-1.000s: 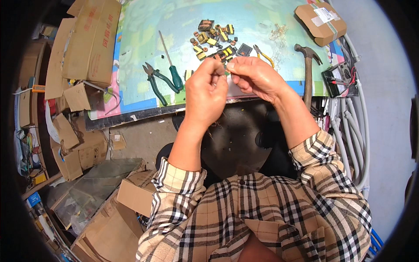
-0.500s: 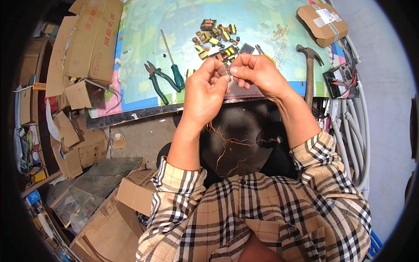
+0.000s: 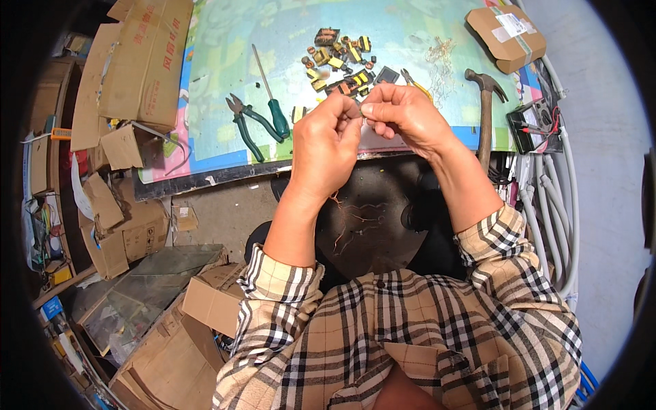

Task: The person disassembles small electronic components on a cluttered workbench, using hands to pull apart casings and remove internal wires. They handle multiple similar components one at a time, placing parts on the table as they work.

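My left hand (image 3: 324, 147) and my right hand (image 3: 413, 121) meet just over the table's near edge, with fingers and thumbs closed. Thin copper wire (image 3: 336, 200) trails from under my left hand in loose, kinked strands, over a dark surface below. At the fingertips of my right hand is something small, mostly hidden by the fingers. Beyond the hands lies a pile of small yellow-and-black transformers (image 3: 355, 83). Yellow-handled pliers (image 3: 415, 83) rest just behind my right hand. To the left are green-handled cutting pliers (image 3: 249, 126) and a green-handled screwdriver (image 3: 279, 119).
A claw hammer (image 3: 486, 113) lies right of my right forearm, near a meter with red leads (image 3: 536, 128). Fine wire scraps (image 3: 441, 61) are scattered on the table mat (image 3: 225, 61). Cardboard boxes stand at left (image 3: 147, 68) and far right (image 3: 504, 37). Grey pipes (image 3: 557, 219) run along the right.
My left hand has shifted slightly right and turned a little. The hanging copper strands have swung and drawn up closer to it. My right hand stays nearly in place.
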{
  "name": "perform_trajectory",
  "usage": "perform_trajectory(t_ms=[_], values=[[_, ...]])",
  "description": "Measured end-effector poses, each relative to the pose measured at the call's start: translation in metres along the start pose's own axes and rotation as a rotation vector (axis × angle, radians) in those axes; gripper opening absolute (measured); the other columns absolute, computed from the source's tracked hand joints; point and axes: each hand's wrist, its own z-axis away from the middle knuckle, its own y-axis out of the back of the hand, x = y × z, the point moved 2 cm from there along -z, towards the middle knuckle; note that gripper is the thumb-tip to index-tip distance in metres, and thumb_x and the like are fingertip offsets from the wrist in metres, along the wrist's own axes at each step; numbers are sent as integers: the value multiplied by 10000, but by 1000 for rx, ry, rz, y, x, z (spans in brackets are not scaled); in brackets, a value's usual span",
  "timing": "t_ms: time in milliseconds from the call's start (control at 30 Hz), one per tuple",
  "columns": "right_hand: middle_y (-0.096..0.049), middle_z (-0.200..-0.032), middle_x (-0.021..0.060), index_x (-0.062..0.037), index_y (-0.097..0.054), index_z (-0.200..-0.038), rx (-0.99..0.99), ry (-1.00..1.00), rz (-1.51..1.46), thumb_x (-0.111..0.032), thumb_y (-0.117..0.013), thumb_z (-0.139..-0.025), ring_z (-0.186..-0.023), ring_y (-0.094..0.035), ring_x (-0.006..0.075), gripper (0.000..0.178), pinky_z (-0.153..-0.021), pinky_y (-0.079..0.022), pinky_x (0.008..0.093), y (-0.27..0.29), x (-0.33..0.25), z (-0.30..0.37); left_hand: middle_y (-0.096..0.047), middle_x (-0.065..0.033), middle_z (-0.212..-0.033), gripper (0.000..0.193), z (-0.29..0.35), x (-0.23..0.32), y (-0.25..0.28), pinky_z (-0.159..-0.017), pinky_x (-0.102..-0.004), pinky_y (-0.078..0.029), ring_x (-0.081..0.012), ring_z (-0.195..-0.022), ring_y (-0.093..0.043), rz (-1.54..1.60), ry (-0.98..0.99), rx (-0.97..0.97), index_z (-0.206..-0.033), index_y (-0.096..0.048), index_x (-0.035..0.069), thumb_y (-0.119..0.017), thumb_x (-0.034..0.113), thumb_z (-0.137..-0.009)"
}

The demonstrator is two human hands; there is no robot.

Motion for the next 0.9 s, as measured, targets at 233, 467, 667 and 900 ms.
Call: perform_trajectory(t_ms=[233, 467, 667, 900], values=[[-560, -702, -3, -23, -577, -839, 13, -159, -210, -92, -633, -863, -569, -508, 54, 92, -478, -383, 172, 3, 3, 0, -585, -59, -760, 81, 0, 1, 2, -576, -247, -451, -110, -643, -548, -127, -242, -34, -861, -556, -4, -620, -38, -826], [-619, -823, 31, 14, -612, -1017, -103, 83, 58, -156, -636, -881, -693, -593, 81, 218, -553, -467, 199, -6, -17, 6, -603, -44, -805, 73, -2, -11, 8, -521, -211, -441, -97, -673, -583, 600, 255, -127, -923, -533, 12, -593, -1, -884], [-639, -818, 33, 22, -630, -1015, -125, 208, 208, -163, -634, -891, -718, -596, 84, 223, -615, -486, 217, -8, -18, 8, -603, -58, -804, 71, -3, -10, 11, -507, -214, -438, -104, -663, -583, 750, 345, -156, -928, -535, 3, -590, 1, -884], [-641, -765, 42, -7, -629, -897, -63, 69, 33, -156, -652, -888, -637, -593, 84, 151, -580, -480, 202, -2, -4, 1, -594, -54, -767, 85, 1, -2, 9, -598, -259, -460, -128, -642, -579, 309, 124, -41, -867, -518, 2, -594, -32, -845]])
